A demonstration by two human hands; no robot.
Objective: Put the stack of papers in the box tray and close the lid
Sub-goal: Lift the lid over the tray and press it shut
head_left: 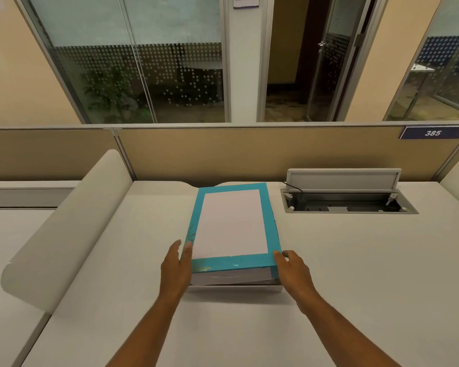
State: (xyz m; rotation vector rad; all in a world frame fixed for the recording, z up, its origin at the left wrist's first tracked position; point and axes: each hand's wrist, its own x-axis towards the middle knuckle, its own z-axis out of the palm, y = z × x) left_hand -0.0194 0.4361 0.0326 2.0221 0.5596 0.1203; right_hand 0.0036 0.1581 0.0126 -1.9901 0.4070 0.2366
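Head view: I see the left hand and right hand, fingers gripping the near corners of the teal cardboard lid, likely steering it squarely over the white stack of papers, which sits in the white box tray on the pale desk.

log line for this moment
teal white-panelled box lid: ajar over white paper stack | left hand: holds near-left corner | right hand: holds near-right corner

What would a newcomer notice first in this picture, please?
The teal lid stands out in the middle, held at its near corners by the left hand and right hand over the stack of papers. Right of it lies an open cable hatch, below a blue 385 plaque.
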